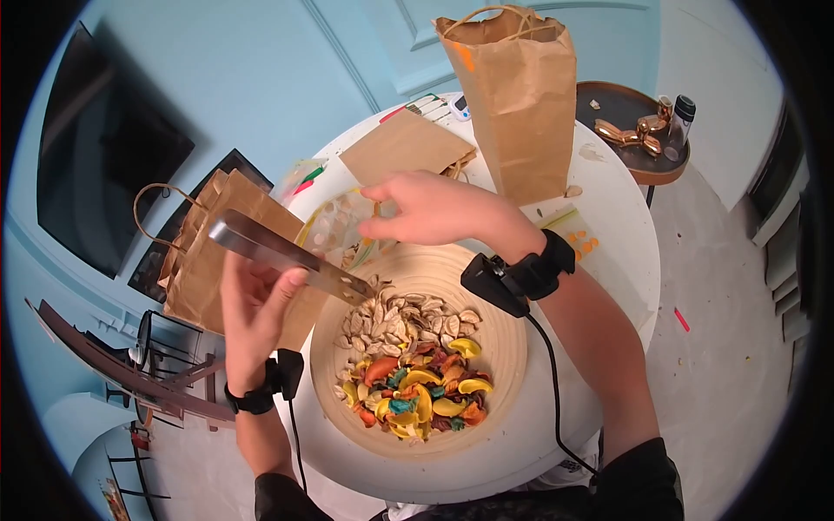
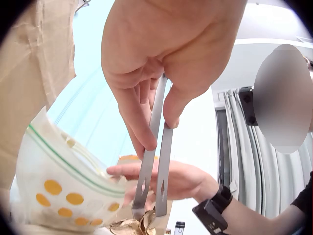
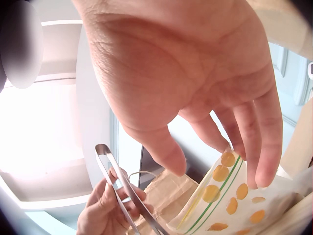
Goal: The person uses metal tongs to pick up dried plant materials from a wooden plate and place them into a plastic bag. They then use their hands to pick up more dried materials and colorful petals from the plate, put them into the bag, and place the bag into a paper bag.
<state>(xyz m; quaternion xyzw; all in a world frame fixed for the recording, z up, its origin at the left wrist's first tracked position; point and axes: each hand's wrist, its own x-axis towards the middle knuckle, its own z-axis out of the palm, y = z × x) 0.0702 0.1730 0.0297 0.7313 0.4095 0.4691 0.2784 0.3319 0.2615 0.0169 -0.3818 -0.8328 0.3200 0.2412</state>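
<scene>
My left hand (image 1: 250, 304) holds metal tongs (image 1: 278, 253) between thumb and fingers, their tips pointing down over the wooden bowl (image 1: 512, 369). Brownish dried petals (image 2: 128, 227) show at the tong tips in the left wrist view. The bowl contains pale dried petals (image 1: 408, 321) at its far side and colourful yellow, orange and teal ones (image 1: 421, 404) nearer me. Beyond the bowl stands a clear zip bag with orange dots (image 2: 68, 196), its green seal strip at the top. My right hand (image 1: 430, 208) has extended fingers at the bag's upper edge, the thumb apart from them.
A tall paper bag (image 1: 530, 113) stands at the back of the round white table (image 1: 630, 252). Another paper bag (image 1: 221, 234) is at the left, and a folded one (image 1: 404, 143) lies behind. A second dotted zip bag (image 1: 573, 239) lies flat at right. A side table (image 1: 630, 95) stands beyond.
</scene>
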